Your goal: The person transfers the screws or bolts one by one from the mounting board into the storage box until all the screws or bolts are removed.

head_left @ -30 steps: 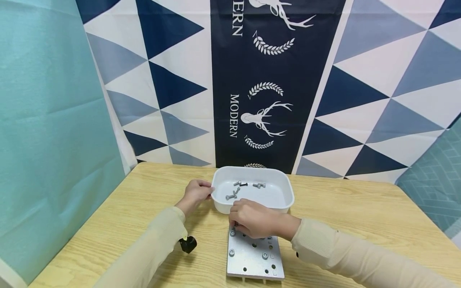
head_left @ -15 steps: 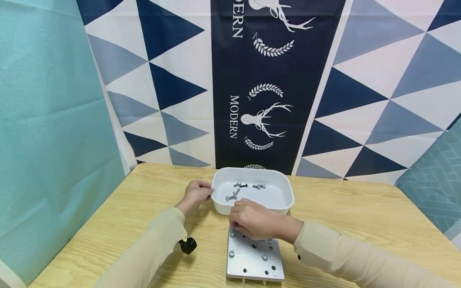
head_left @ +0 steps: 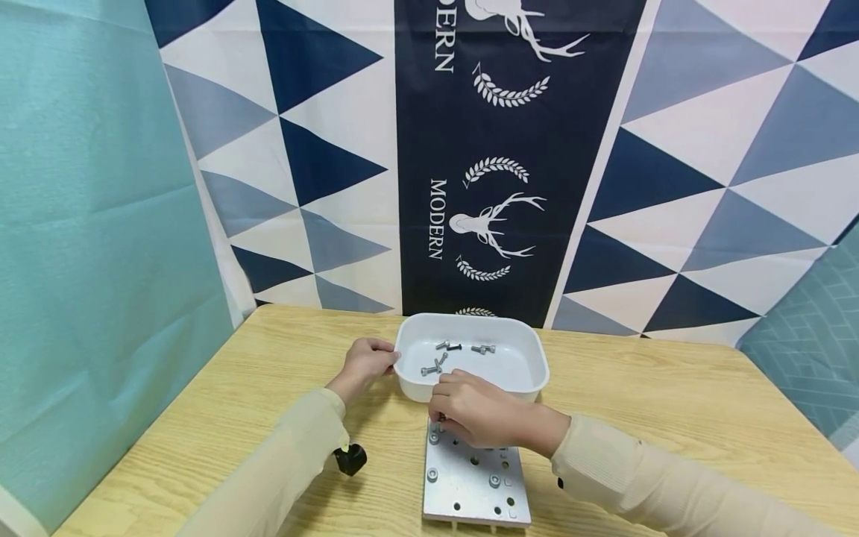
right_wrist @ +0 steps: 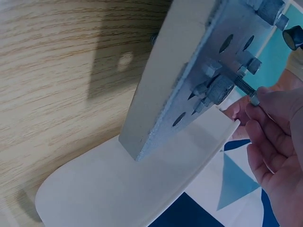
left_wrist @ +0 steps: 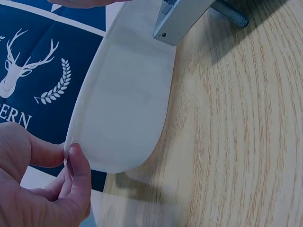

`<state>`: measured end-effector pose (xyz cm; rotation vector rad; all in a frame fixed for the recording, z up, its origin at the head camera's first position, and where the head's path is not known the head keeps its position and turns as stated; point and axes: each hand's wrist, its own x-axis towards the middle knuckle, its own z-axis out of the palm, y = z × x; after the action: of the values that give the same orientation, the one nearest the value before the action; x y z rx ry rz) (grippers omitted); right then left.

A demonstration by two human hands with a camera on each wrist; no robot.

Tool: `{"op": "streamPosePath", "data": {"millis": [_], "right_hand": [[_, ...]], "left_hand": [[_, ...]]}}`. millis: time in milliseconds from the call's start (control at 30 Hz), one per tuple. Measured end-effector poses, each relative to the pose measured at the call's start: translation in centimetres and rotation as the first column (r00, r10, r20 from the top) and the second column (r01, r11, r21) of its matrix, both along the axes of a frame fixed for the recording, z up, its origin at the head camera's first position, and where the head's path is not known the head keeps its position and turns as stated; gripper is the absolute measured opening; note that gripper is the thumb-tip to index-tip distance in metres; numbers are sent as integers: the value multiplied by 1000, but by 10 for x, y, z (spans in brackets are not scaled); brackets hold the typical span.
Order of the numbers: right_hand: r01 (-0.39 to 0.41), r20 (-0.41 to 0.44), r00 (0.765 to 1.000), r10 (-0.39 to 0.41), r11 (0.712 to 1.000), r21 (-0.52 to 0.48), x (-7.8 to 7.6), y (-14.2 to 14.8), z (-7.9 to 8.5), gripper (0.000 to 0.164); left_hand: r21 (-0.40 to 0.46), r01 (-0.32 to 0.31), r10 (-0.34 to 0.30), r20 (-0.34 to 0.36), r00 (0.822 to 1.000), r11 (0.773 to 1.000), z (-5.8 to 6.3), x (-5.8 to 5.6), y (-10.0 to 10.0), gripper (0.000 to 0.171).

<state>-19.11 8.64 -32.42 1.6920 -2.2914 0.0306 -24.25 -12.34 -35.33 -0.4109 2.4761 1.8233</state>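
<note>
My left hand (head_left: 365, 362) pinches the left rim of a white plastic basin (head_left: 496, 373) between thumb and fingers, which the left wrist view shows up close. Several loose screws (head_left: 432, 370) lie on its floor, one of them black. In front of the basin stands a silver metal plate (head_left: 473, 498) with drilled holes. Socket head screws (head_left: 494, 481) sit in some of these. Over the plate's far left corner, my right hand (head_left: 478, 410) pinches a small screw (right_wrist: 245, 87) by its end, its threaded shank pointing toward the plate face. Part of the far plate edge is hidden by that hand.
The wooden table (head_left: 617, 403) extends on both sides of the plate and basin. A patterned cloth (head_left: 335, 186) hangs right behind the table, with a teal curtain (head_left: 101, 224) at the left. A black device (head_left: 350, 459) shows at the left wrist.
Almost nothing differs: the right hand and forearm shift very slightly over the same corner. The left hand keeps its grip on the basin rim.
</note>
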Motion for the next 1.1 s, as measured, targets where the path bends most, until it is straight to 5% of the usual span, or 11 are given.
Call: {"op": "streamPosePath", "data": {"millis": [1100], "right_hand": [[32, 29, 999, -31, 999, -35, 3, 9, 8, 9]], "left_hand": [[-15, 18, -18, -7, 1000, 1000, 1, 4, 0, 24]]}}
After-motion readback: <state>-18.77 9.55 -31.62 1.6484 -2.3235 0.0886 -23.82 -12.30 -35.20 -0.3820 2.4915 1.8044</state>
